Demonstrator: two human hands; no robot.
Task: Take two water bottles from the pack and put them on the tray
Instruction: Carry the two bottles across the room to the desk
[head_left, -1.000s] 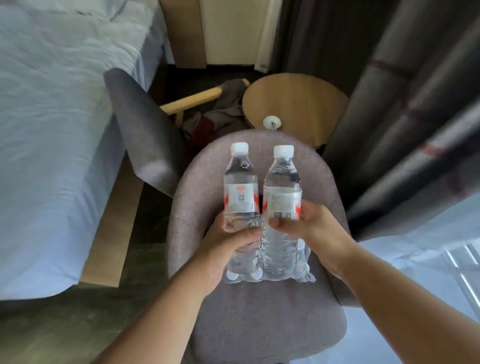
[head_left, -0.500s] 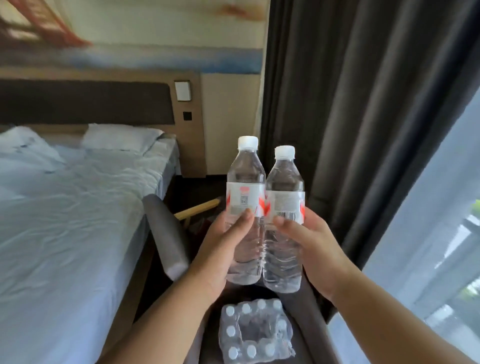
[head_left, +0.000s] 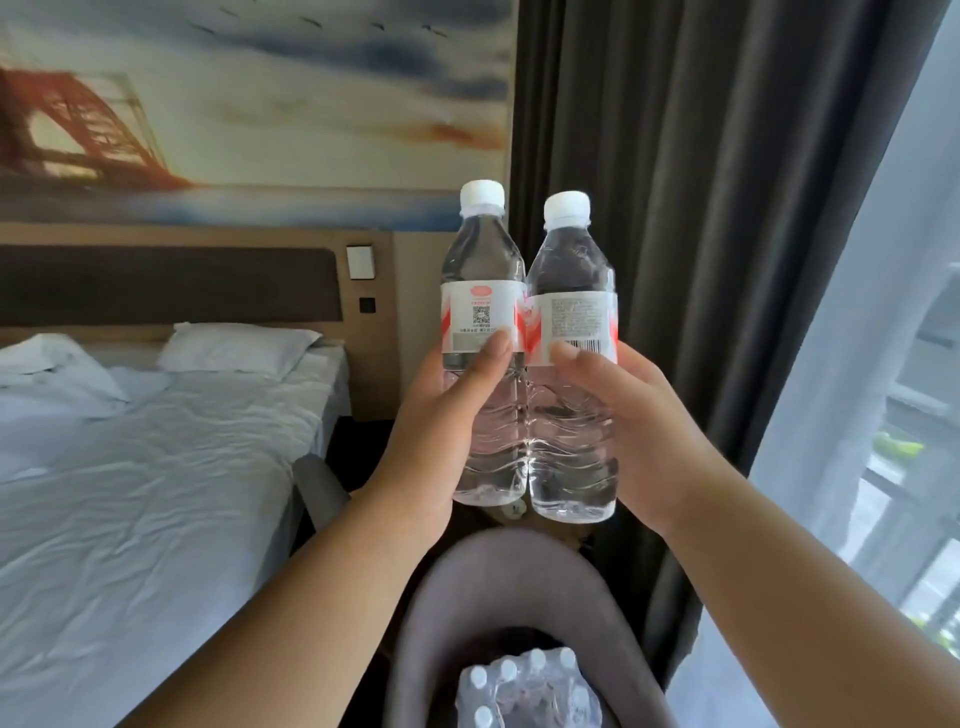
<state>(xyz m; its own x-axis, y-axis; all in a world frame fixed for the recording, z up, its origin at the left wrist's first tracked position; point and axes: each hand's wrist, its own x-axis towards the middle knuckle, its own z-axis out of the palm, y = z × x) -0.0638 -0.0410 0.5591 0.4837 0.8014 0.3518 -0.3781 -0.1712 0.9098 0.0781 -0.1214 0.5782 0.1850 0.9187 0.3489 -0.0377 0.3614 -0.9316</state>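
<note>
Left hand (head_left: 441, 415) grips one bottle (head_left: 485, 343), right hand (head_left: 639, 431) the other bottle (head_left: 571, 364), fingers (head_left: 491, 353) wrapped mid-body, bottles touching. Keep both upright, squeeze gently; tray unseen, pack (head_left: 530, 691) below.

Two upright clear bottles (head_left: 530, 364), touching

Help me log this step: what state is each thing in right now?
Left bottle: capped, upright, held by left hand.
Right bottle: capped, upright, held by right hand, touching the left bottle.
Pack: on the chair, wrap torn open.
Tray: not in view.
</note>
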